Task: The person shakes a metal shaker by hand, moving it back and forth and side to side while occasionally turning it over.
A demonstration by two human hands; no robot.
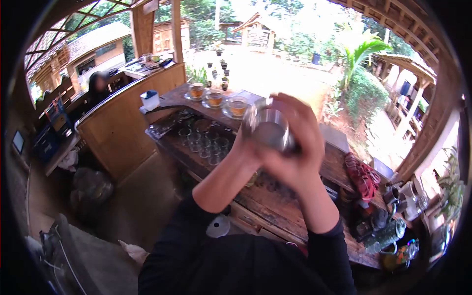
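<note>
Both of my hands hold a shiny metal cup (269, 129) up over the wooden counter (265, 199). My left hand (250, 147) is at its lower left side, its fingers mostly hidden behind the cup. From the right, my right hand (300, 137) wraps round the cup, blurred by motion. Behind the cup, on the raised shelf, stand glass cups of amber drink on saucers, the nearest (238, 106) just left of the metal cup. Several upright glasses (204, 145) stand in rows on the counter to the left.
A white container (150, 100) stands at the shelf's left end. Red cloth (363, 177), a green glass jug (388, 233) and metal pitchers (393, 194) are at the right. A person in dark clothing (98, 88) is behind the wooden partition (123, 128) at left.
</note>
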